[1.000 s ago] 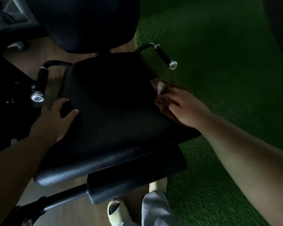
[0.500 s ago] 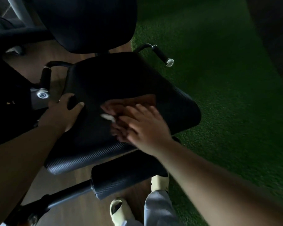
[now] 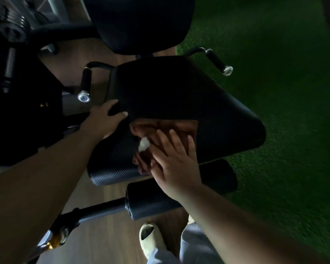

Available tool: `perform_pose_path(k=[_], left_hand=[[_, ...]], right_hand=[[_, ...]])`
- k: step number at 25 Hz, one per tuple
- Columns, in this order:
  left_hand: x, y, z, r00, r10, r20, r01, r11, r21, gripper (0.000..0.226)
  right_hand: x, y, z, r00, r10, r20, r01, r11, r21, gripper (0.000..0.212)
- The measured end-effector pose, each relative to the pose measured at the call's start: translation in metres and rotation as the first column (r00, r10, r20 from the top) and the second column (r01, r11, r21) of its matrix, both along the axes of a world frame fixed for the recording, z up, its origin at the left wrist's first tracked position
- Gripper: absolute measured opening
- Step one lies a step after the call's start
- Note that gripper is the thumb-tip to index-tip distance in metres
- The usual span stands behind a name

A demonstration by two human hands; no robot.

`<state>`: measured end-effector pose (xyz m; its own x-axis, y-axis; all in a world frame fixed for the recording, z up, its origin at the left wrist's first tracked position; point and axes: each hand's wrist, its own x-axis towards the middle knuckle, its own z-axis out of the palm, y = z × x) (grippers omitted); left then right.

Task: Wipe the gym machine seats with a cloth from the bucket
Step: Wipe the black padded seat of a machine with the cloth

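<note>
A dim gym corner seen from above, looking down at a black padded seat (image 3: 179, 96) on a weight machine. The floor under the machine is wood-look planking (image 3: 103, 241); to the right it gives way to dark green artificial turf (image 3: 274, 130). The seat's textured front edge faces the viewer. A black backrest pad (image 3: 141, 21) rises behind its far edge, and a black roller pad (image 3: 179, 193) on a metal bar lies just below its near edge.

A brown cloth (image 3: 166, 126) with a small white tag lies on the seat near its front left corner. The right hand (image 3: 173, 159) presses flat on the cloth, fingers straight and spread. The left hand (image 3: 101, 121) grips the seat's left edge, thumb on top and fingers curled under (the fingertips are hidden).

Two short black handles with silver end caps flank the seat: one (image 3: 85, 82) off its left edge, one (image 3: 217, 60) off its far right corner. Stacked weight plates (image 3: 11, 25) sit at the far left, in shadow. At the bottom, a pale shoe (image 3: 149, 237) and light trouser leg (image 3: 194, 244) stand on the planking.
</note>
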<state>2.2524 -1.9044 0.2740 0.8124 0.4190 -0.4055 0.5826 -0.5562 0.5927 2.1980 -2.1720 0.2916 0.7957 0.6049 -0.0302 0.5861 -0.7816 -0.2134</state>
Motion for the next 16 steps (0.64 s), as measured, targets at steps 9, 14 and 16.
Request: perform_pose_path(k=[9,14,16], left_hand=[[-0.114,-0.042,0.005,0.988,0.131,0.083,-0.138,0.986,0.090,0.055],[-0.115,-0.032,0.022,0.791,0.590,0.166,-0.464,0.753,-0.466,0.024],[-0.135,-0.033,0.038,0.754,0.593,0.284,-0.515,0.801,-0.305,0.030]], right_hand=[[0.043,-0.015,0.016,0.985,-0.169,0.024,0.171,0.971,-0.167,0.056],[-0.022,0.097,0.016,0.963,0.223,-0.149,-0.229,0.973,-0.024,0.054],[-0.009,0.083,0.027,0.892,0.337,-0.302,-0.313,0.941,0.128,0.057]])
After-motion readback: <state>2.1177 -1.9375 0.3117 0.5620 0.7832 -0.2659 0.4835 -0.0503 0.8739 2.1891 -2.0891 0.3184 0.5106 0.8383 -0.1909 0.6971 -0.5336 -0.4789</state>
